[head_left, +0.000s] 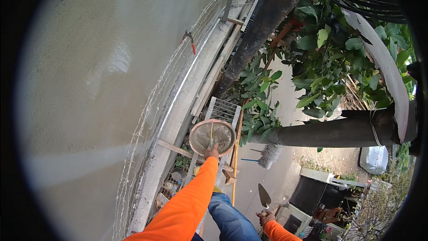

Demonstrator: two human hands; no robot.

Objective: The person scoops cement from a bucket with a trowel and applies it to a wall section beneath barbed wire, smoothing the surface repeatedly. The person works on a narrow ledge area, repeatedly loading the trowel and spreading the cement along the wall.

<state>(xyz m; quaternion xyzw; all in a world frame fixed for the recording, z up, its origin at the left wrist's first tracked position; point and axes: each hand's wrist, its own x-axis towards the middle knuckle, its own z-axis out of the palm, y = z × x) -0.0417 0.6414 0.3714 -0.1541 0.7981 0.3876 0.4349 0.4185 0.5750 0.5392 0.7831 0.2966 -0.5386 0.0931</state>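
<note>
- Fingers of your left hand point(212, 152) are clamped on the near rim of the round mortar pan point(212, 137), which sits up on the scaffold boards right beside the plastered wall point(89, 85).
- Pan's got a layer of wet grey mortar point(203, 139) in it.
- Your right hand point(266, 216) is closed round the handle of a pointed trowel point(264, 195), blade up, well apart from the pan.
- Grey bag point(373, 159) lies on the ground far right.

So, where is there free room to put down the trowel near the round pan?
Little room. The round pan of wet grey mortar fills the grated metal platform, bare only beyond the pan. The left hand grips its rim; the right hand holds the pointed steel trowel. Leaves crowd the right.
</note>
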